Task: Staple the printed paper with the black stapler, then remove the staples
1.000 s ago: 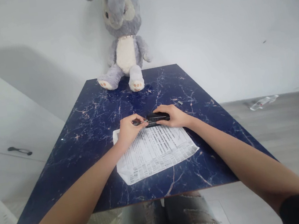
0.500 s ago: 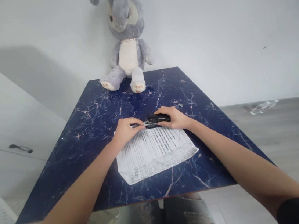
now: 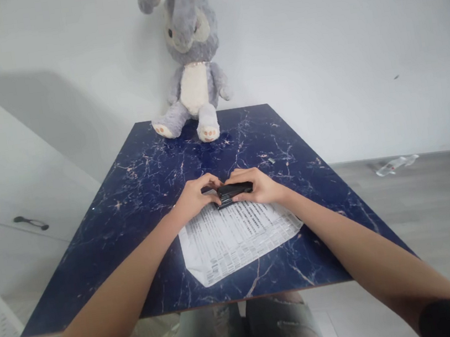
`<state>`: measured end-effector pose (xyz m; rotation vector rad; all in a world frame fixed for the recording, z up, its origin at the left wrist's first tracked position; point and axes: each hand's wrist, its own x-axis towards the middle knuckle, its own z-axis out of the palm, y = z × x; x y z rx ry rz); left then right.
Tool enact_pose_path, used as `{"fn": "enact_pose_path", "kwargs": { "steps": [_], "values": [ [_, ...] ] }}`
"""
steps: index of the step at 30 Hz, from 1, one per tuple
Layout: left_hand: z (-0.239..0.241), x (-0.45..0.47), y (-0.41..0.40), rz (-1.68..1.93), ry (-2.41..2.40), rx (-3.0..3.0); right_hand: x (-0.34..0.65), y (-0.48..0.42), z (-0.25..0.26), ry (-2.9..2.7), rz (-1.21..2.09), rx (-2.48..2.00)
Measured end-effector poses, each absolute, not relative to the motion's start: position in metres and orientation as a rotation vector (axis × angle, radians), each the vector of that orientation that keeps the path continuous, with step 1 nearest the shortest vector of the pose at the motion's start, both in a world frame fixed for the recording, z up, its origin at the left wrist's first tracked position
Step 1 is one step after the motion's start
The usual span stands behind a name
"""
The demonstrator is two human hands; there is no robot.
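A black stapler [image 3: 234,190] is held just over the far edge of a printed sheet of paper [image 3: 235,239]. Around its right end, my right hand [image 3: 261,184] is closed, thumb on the near side and fingers on the far side. My left hand [image 3: 195,196] grips the left end with bent fingers and thumb, partly hiding that end. The paper lies on the dark blue marbled table [image 3: 141,197], its near left corner creased.
A grey plush rabbit [image 3: 197,88] sits at the table's back edge against the wall. Past the rabbit's feet, a small scrap [image 3: 271,160] lies on the tabletop. A cabinet handle [image 3: 30,222] is at left; a clear plastic item [image 3: 396,165] lies on the floor at right.
The metal part that stuck out of the stapler's left end no longer shows. My left hand has moved right, against the stapler, and the stapler has shifted slightly left and nearer.
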<state>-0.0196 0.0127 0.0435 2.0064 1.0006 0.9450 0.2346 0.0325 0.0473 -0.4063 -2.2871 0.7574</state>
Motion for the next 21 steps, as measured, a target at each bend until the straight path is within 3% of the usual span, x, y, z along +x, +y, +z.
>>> {"fn": "enact_pose_path", "kwargs": {
  "steps": [9, 15, 21],
  "values": [
    [0.039, -0.024, 0.021, 1.128, 1.197, 2.059, 0.236, 0.038, 0.040, -2.061, 0.701, -0.725],
    [0.034, -0.025, 0.023, 1.067, 1.266, 2.157, 0.230, 0.036, 0.036, -2.128, 0.701, -0.751],
    [0.031, -0.020, 0.007, 0.780, 1.759, 2.392, 0.232, 0.038, 0.038, -2.155, 0.685, -0.826]
  ]
}}
